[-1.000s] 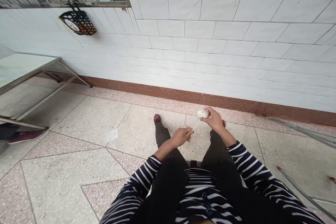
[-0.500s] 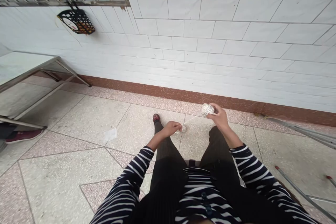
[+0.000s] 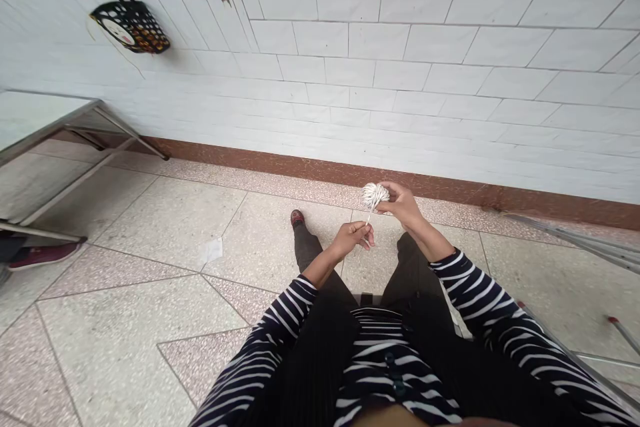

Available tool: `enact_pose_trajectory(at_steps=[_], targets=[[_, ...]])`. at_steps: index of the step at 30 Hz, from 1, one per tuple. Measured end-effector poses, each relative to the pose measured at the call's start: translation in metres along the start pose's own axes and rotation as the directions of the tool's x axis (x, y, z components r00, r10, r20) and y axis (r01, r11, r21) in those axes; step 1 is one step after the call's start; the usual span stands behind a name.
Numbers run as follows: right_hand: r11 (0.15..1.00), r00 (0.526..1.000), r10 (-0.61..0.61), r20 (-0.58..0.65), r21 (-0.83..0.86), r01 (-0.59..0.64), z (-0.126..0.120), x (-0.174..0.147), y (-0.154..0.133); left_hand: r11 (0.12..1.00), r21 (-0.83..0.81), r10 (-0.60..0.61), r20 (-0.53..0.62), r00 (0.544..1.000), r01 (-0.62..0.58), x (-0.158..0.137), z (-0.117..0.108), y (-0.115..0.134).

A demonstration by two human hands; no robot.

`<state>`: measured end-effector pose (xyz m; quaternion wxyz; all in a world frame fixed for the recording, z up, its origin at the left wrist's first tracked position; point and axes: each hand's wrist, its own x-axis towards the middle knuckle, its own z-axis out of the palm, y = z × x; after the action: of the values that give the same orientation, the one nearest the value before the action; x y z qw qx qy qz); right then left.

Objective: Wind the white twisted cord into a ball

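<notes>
A bundle of white cord (image 3: 374, 195), wound into a ball, sits in the fingers of my right hand (image 3: 403, 205). The fingers wrap its right side, and its left side shows. From the ball a short white strand (image 3: 369, 218) runs down to my left hand (image 3: 353, 237), which pinches it between thumb and fingers just below and left of the ball. Whether more cord lies inside the left hand is hidden by its fingers. Both hands are above the floor, in front of my knees.
A steel-framed table (image 3: 60, 113) stands at the left, with another person's shoe (image 3: 47, 255) beneath it. A black basket-like bag (image 3: 133, 27) hangs from the window bars. White paper (image 3: 213, 249) lies on the floor. Metal poles (image 3: 575, 232) lie at the right.
My left hand has moved right and slightly up, nearer the ball; the strand between is shorter. My right hand has shifted left and up with the ball. The small cord bundle by the left hand no longer shows.
</notes>
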<state>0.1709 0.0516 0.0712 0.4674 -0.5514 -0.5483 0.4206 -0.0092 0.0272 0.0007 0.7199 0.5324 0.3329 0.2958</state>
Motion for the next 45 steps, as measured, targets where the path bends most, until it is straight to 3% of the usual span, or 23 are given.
enact_pose_trajectory(at_steps=[3,6,10,13,17,19,22,26,31,35,37,40,43,45], targets=[[0.977,0.990,-0.049,-0.130,-0.211,0.021,-0.012,0.011,0.023,0.992,0.107,-0.063,0.036,0.997,0.059,-0.014,-0.007,-0.008],[0.956,0.993,-0.028,-0.117,-0.293,-0.008,-0.008,0.005,0.046,0.925,0.378,-0.069,0.054,0.996,0.043,-0.022,-0.017,0.001],[0.949,0.998,0.050,0.047,-0.314,-0.033,0.018,-0.025,0.074,0.618,0.782,0.074,0.050,0.996,-0.085,-0.021,-0.031,0.020],[0.965,0.969,0.125,0.215,-0.255,-0.068,0.031,-0.045,0.081,0.521,0.843,0.123,0.082,0.989,-0.135,-0.016,-0.039,0.026],[0.981,0.870,0.193,0.454,-0.093,-0.169,0.025,-0.060,0.066,0.534,0.800,0.177,0.210,0.962,-0.273,-0.009,-0.047,0.026],[0.978,0.846,0.187,0.499,-0.013,-0.208,0.017,-0.065,0.053,0.578,0.763,0.208,0.204,0.957,-0.289,-0.006,-0.047,0.023],[0.943,0.881,0.178,0.439,0.180,-0.281,0.009,-0.069,0.034,0.700,0.683,0.171,0.123,0.978,-0.208,-0.001,-0.041,0.015],[0.862,0.935,0.252,0.251,0.381,-0.335,0.005,-0.061,0.021,0.814,0.573,0.098,0.032,0.995,-0.099,0.002,-0.028,0.002],[0.944,0.974,0.207,-0.086,0.278,-0.176,-0.009,-0.031,0.022,0.877,0.478,0.016,0.069,0.997,-0.047,-0.009,-0.013,-0.008],[0.982,0.966,0.161,-0.201,0.131,-0.137,-0.015,-0.010,0.039,0.812,0.582,-0.046,0.130,0.990,-0.039,-0.020,-0.008,-0.005],[0.986,0.974,0.164,-0.155,0.052,-0.158,-0.011,-0.011,0.052,0.732,0.678,-0.039,0.131,0.991,-0.061,-0.020,-0.012,0.002],[0.975,0.973,0.223,0.065,-0.021,-0.222,0.004,-0.029,0.069,0.583,0.808,0.012,0.088,0.996,-0.079,-0.015,-0.025,0.014],[0.949,0.884,0.305,0.354,-0.036,-0.313,0.015,-0.053,0.072,0.510,0.851,0.077,0.098,0.992,-0.124,-0.008,-0.040,0.019],[0.931,0.811,0.325,0.487,-0.014,-0.364,0.015,-0.064,0.065,0.548,0.815,0.104,0.154,0.983,-0.186,-0.005,-0.042,0.016]])
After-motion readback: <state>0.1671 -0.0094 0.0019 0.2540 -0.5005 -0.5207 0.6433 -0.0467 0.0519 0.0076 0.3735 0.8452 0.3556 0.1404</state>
